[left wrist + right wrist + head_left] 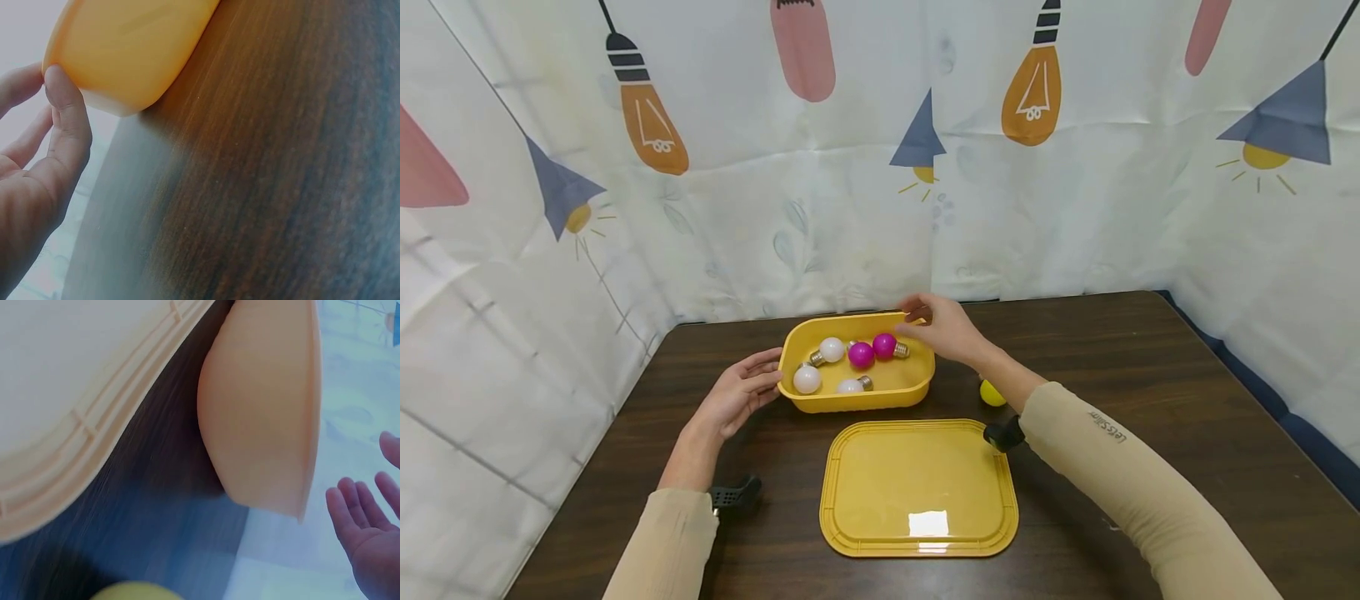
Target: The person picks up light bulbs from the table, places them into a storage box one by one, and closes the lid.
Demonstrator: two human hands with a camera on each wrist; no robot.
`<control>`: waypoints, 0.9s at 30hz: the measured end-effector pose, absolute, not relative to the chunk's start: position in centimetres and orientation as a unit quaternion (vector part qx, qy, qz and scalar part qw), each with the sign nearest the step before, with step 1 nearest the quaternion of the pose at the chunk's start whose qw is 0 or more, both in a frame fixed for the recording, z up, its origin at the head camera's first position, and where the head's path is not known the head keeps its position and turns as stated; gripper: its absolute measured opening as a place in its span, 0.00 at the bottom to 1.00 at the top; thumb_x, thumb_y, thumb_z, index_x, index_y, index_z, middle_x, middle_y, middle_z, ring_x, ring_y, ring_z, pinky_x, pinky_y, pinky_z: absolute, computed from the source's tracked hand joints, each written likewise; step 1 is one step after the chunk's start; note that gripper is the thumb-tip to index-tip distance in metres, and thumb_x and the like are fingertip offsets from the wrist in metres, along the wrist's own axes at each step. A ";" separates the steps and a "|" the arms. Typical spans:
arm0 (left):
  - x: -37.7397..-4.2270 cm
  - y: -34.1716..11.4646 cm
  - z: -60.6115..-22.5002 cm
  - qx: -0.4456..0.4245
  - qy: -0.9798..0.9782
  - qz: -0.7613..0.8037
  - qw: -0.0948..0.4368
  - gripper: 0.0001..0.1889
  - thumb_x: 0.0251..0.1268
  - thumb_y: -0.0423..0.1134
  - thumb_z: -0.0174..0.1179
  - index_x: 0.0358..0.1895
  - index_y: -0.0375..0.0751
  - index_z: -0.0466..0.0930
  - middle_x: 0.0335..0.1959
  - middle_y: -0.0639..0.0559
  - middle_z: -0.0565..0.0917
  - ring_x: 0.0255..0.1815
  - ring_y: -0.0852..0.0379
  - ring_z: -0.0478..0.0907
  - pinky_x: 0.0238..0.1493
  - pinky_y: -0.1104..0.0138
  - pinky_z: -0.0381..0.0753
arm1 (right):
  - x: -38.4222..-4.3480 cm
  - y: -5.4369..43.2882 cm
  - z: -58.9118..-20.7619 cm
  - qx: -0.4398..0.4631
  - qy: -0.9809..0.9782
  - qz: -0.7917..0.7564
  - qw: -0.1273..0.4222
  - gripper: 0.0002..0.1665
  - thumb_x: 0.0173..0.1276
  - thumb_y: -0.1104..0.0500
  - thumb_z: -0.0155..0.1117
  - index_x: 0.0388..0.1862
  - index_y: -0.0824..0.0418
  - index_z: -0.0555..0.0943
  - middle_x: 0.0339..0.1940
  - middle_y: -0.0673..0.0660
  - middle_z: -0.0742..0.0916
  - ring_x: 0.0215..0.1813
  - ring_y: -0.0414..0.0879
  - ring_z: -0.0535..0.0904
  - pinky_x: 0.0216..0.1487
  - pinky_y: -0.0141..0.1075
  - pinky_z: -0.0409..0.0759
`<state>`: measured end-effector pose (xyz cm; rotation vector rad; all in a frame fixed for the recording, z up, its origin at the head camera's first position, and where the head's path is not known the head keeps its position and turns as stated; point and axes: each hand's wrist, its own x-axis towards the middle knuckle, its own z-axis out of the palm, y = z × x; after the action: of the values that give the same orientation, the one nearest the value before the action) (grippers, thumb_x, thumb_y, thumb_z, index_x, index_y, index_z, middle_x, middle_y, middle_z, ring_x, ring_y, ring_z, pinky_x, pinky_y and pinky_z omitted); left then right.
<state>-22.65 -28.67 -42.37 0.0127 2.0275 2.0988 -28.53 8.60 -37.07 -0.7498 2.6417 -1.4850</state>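
Observation:
A yellow plastic bin (850,403) stands toward the back of the table. Inside lie white bulbs, one of them a white bulb (807,380) near the left end, and two magenta bulbs, including a magenta bulb (861,356) mid-bin. My left hand (748,387) pinches the bin's left rim between thumb and finger; the left wrist view shows the fingertips (59,84) at that rim. Above the bin's right back corner hovers my right hand (943,327), its fingers apart. In the right wrist view, the right hand (372,540) holds nothing, palm showing.
In front of the bin, a flat yellow tray (917,487) lies on the dark wooden table (1150,400). A round yellow thing (992,393) sits right of the bin, partly behind my right forearm. A printed curtain (865,208) hangs behind the table.

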 end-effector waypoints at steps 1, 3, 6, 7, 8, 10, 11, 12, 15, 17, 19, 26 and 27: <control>-22.7 -28.7 -42.4 0.004 0.690 0.715 0.111 0.34 0.77 0.34 0.61 0.79 0.35 0.57 0.58 0.44 0.78 0.50 0.57 0.83 0.55 0.64 0.83 | -28.5 8.8 -37.0 -0.240 0.844 -0.479 0.010 0.22 0.74 0.55 0.70 0.62 0.61 0.79 0.61 0.64 0.82 0.58 0.51 0.81 0.59 0.46 0.81; -22.7 -28.7 -42.4 0.002 0.690 0.715 0.111 0.34 0.77 0.34 0.61 0.79 0.35 0.57 0.58 0.44 0.78 0.50 0.57 0.83 0.55 0.64 0.83 | -28.3 9.3 -36.9 -0.241 0.842 -0.482 0.007 0.22 0.74 0.54 0.69 0.62 0.61 0.79 0.60 0.64 0.82 0.58 0.51 0.81 0.58 0.46 0.81; -22.6 -28.8 -42.4 0.003 0.689 0.716 0.111 0.34 0.77 0.34 0.60 0.79 0.35 0.57 0.58 0.44 0.78 0.50 0.57 0.83 0.55 0.63 0.83 | -28.2 10.1 -36.9 -0.239 0.837 -0.492 0.000 0.21 0.74 0.53 0.69 0.61 0.60 0.79 0.58 0.62 0.83 0.56 0.49 0.81 0.57 0.45 0.82; -22.6 -28.8 -42.4 0.003 0.689 0.716 0.110 0.33 0.77 0.34 0.60 0.79 0.35 0.57 0.58 0.44 0.78 0.50 0.57 0.83 0.55 0.63 0.83 | -28.2 10.3 -37.0 -0.239 0.834 -0.497 -0.002 0.21 0.74 0.53 0.69 0.60 0.60 0.79 0.57 0.62 0.84 0.55 0.49 0.81 0.57 0.45 0.82; -22.6 -28.8 -42.4 0.003 0.689 0.716 0.110 0.33 0.77 0.34 0.60 0.79 0.35 0.57 0.58 0.44 0.78 0.50 0.57 0.83 0.55 0.63 0.83 | -28.1 10.5 -37.0 -0.237 0.832 -0.501 -0.005 0.21 0.74 0.53 0.69 0.60 0.60 0.79 0.57 0.61 0.84 0.55 0.48 0.82 0.57 0.44 0.82; -22.6 -28.8 -42.4 0.005 0.689 0.716 0.110 0.33 0.78 0.34 0.60 0.80 0.35 0.57 0.58 0.45 0.78 0.50 0.57 0.83 0.55 0.64 0.83 | -28.0 11.1 -37.1 -0.232 0.828 -0.510 -0.009 0.20 0.74 0.53 0.69 0.60 0.59 0.79 0.56 0.60 0.84 0.54 0.48 0.82 0.57 0.44 0.82; -22.6 -28.8 -42.4 0.004 0.689 0.716 0.108 0.33 0.77 0.34 0.60 0.79 0.35 0.58 0.58 0.45 0.79 0.50 0.57 0.83 0.55 0.64 0.83 | -27.9 11.4 -37.1 -0.229 0.827 -0.513 -0.010 0.20 0.75 0.53 0.69 0.60 0.59 0.79 0.56 0.60 0.84 0.54 0.48 0.82 0.57 0.44 0.82; -22.6 -28.7 -42.4 0.005 0.689 0.716 0.108 0.33 0.77 0.34 0.60 0.79 0.35 0.58 0.58 0.45 0.79 0.50 0.57 0.83 0.54 0.64 0.83 | -27.8 11.6 -37.2 -0.226 0.826 -0.516 -0.012 0.20 0.75 0.53 0.69 0.60 0.59 0.79 0.56 0.59 0.84 0.54 0.48 0.82 0.57 0.44 0.82; -22.6 -28.7 -42.3 0.007 0.690 0.716 0.106 0.33 0.77 0.34 0.60 0.79 0.35 0.58 0.57 0.46 0.79 0.50 0.57 0.84 0.54 0.65 0.83 | -27.3 12.5 -37.3 -0.217 0.822 -0.526 -0.011 0.19 0.75 0.53 0.69 0.59 0.58 0.79 0.54 0.57 0.85 0.54 0.49 0.82 0.57 0.45 0.82; -22.6 -28.7 -42.3 0.010 0.689 0.717 0.105 0.33 0.77 0.34 0.60 0.79 0.34 0.58 0.57 0.46 0.80 0.49 0.57 0.84 0.53 0.65 0.84 | -27.0 13.2 -37.4 -0.215 0.820 -0.531 -0.010 0.20 0.74 0.52 0.69 0.59 0.58 0.79 0.53 0.55 0.84 0.54 0.49 0.82 0.57 0.46 0.82; -22.5 -28.7 -42.3 0.012 0.688 0.718 0.104 0.33 0.77 0.33 0.60 0.79 0.33 0.58 0.57 0.46 0.80 0.49 0.58 0.84 0.53 0.65 0.84 | -26.8 13.8 -37.6 -0.213 0.815 -0.539 -0.009 0.20 0.74 0.52 0.69 0.59 0.58 0.79 0.52 0.55 0.84 0.54 0.49 0.82 0.57 0.46 0.82; -22.6 -28.7 -42.3 0.013 0.689 0.717 0.106 0.33 0.78 0.34 0.59 0.79 0.33 0.57 0.59 0.44 0.79 0.49 0.58 0.83 0.53 0.65 0.83 | -26.1 15.5 -38.2 -0.206 0.811 -0.548 0.006 0.19 0.75 0.51 0.68 0.58 0.57 0.79 0.52 0.54 0.85 0.54 0.48 0.82 0.57 0.44 0.82; -22.6 -28.7 -42.3 0.013 0.689 0.716 0.106 0.33 0.78 0.34 0.59 0.80 0.33 0.57 0.59 0.44 0.79 0.50 0.58 0.83 0.53 0.65 0.83 | -26.0 15.7 -38.3 -0.204 0.812 -0.547 0.009 0.19 0.75 0.51 0.68 0.59 0.58 0.79 0.53 0.55 0.85 0.54 0.49 0.82 0.57 0.45 0.82</control>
<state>-22.59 -28.67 -42.29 0.0388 2.0306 2.1103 -25.97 15.70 -38.26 -0.6366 2.5362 -1.7093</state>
